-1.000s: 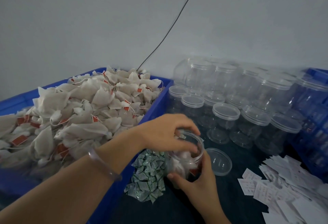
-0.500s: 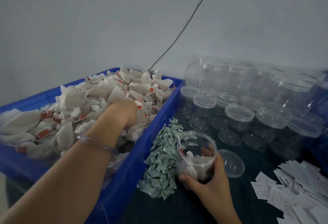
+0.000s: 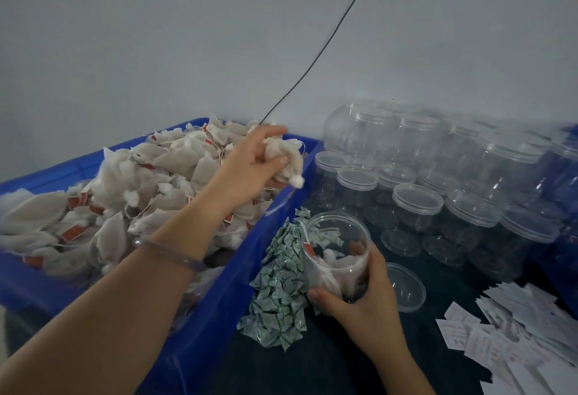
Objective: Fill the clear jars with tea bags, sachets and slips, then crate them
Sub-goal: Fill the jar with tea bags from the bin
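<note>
The big crate (image 3: 275, 257) is bright blue. The tea bags (image 3: 175, 159) are creamy white with little red tags. The sachets (image 3: 278, 285) are white with green print. The lidded jars (image 3: 417, 206) and the open jar (image 3: 341, 232) are see-through; 1 red tag shows inside it. The slips (image 3: 488, 341) are white with faint grey print. The table (image 3: 312, 369) is dark blue, the wire (image 3: 312, 66) black, the wall (image 3: 187, 34) pale grey.

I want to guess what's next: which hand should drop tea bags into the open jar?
The left hand: it grips tea bags close by, while the right hand is busy holding the open jar.
</note>
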Motion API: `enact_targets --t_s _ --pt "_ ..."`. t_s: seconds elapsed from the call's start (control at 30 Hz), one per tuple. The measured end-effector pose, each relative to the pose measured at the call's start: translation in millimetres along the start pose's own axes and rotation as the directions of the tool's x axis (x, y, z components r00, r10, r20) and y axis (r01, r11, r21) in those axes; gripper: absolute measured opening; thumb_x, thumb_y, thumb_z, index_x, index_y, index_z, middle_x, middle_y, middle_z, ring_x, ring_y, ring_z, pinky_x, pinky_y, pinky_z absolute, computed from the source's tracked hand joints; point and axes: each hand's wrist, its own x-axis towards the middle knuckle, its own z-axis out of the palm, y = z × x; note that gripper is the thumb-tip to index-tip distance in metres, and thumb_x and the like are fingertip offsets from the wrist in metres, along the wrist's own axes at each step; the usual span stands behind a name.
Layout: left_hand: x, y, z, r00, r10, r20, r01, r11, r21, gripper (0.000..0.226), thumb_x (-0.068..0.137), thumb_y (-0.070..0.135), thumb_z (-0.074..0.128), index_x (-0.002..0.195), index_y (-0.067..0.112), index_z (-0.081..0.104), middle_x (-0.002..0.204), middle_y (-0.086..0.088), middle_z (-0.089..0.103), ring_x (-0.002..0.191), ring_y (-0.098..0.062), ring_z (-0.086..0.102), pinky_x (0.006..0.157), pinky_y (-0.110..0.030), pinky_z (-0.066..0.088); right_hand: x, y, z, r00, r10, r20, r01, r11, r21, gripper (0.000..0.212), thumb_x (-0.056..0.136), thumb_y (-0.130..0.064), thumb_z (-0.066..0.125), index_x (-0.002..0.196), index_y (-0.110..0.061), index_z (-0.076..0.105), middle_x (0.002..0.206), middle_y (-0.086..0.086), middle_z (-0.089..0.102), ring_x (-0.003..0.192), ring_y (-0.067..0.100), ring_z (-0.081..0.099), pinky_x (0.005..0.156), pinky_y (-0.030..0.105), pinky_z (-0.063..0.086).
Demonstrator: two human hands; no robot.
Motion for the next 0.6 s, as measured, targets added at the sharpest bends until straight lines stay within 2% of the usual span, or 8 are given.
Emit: enact_targets --t_s 0.07,0.1,0.17,0.27,0.33,0.4,0.5,0.6 --pt "-5 10 10 0.992 0.058 0.111 -0.027 0.966 -0.256 0.037 0.093 0.005 0.056 0.113 0.035 0.062 0.102 0.004 0.071 0.091 -0.013 0.071 0.069 -0.023 0.058 8 -5 3 0.999 0.003 0.033 -0.003 1.0 0.011 0.102 0.052 -0.03 0.096 0.134 -0.049 0.039 0.123 -0.041 0.05 0.113 -0.015 0.052 0.082 0.002 0.044" --pt "-8 12 14 0.983 0.092 0.159 -0.046 0.962 -0.27 0.033 0.092 0.005 0.058 0.107 0.033 0.066 0.099 0.009 0.072 0.092 -0.012 0.071 0.07 -0.022 0.058 10 -6 6 0.999 0.006 0.039 -0.007 1.0 0.017 0.104 0.052 -0.03 0.095 0.138 -0.044 0.039 0.123 -0.04 0.051 0.114 -0.014 0.052 0.083 0.003 0.045" --pt "-14 12 20 0.944 0.144 0.296 -0.138 0.99 -0.04 0.023 0.087 0.014 0.065 0.098 0.033 0.068 0.095 0.017 0.071 0.09 -0.004 0.069 0.072 -0.015 0.054 11 -6 11 0.999 0.026 0.033 -0.028 0.999 0.037 0.108 0.051 -0.032 0.095 0.143 -0.036 0.038 0.124 -0.031 0.055 0.114 -0.01 0.054 0.089 0.012 0.05" --pt "-18 8 28 0.819 0.054 0.572 -0.277 0.909 0.311 0.018 0.079 0.036 0.074 0.095 0.042 0.068 0.095 0.024 0.067 0.092 0.008 0.061 0.082 -0.011 0.048 7 -1 16 0.998 0.051 0.03 -0.053 0.997 0.055 0.11 0.048 -0.037 0.094 0.144 -0.035 0.038 0.126 -0.022 0.059 0.114 -0.005 0.057 0.091 0.018 0.052" --pt "-14 8 25 0.87 0.073 0.487 -0.238 0.928 0.286 0.014 0.081 0.044 0.067 0.095 0.046 0.066 0.097 0.027 0.066 0.094 0.009 0.06 0.085 -0.012 0.048 3 3 16 0.999 0.037 0.032 -0.039 0.998 0.05 0.107 0.045 -0.042 0.092 0.138 -0.049 0.039 0.12 -0.029 0.059 0.11 -0.006 0.059 0.084 0.009 0.049" --pt "-4 4 12 0.97 0.083 0.228 -0.162 0.922 0.353 0.013 0.09 0.035 0.059 0.099 0.041 0.065 0.095 0.023 0.066 0.091 0.009 0.06 0.084 -0.015 0.05 0 3 15 0.999 0.041 0.003 -0.041 0.998 0.055 0.101 0.042 -0.046 0.091 0.125 -0.067 0.038 0.118 -0.032 0.058 0.109 -0.008 0.059 0.082 0.005 0.047" --pt "2 -11 -16 0.964 -0.251 0.087 0.125 0.718 0.685 0.023 0.092 0.012 0.059 0.11 0.026 0.064 0.103 0.012 0.062 0.089 -0.001 0.058 0.079 -0.02 0.048 -1 1 13 0.999 0.033 -0.028 -0.031 0.998 0.054 0.096 0.039 -0.051 0.089 0.112 -0.081 0.034 0.118 -0.036 0.056 0.109 -0.013 0.056 0.08 0.0 0.043" --pt "-2 -18 -30 0.738 -0.651 0.175 0.193 0.452 0.871 0.036 0.078 0.006 0.072 0.11 0.023 0.065 0.103 0.007 0.063 0.093 -0.011 0.06 0.079 -0.026 0.05 -3 1 12 1.0 0.014 -0.027 -0.013 0.999 0.046 0.096 0.04 -0.052 0.087 0.113 -0.082 0.033 0.121 -0.037 0.054 0.112 -0.015 0.053 0.081 -0.001 0.041"
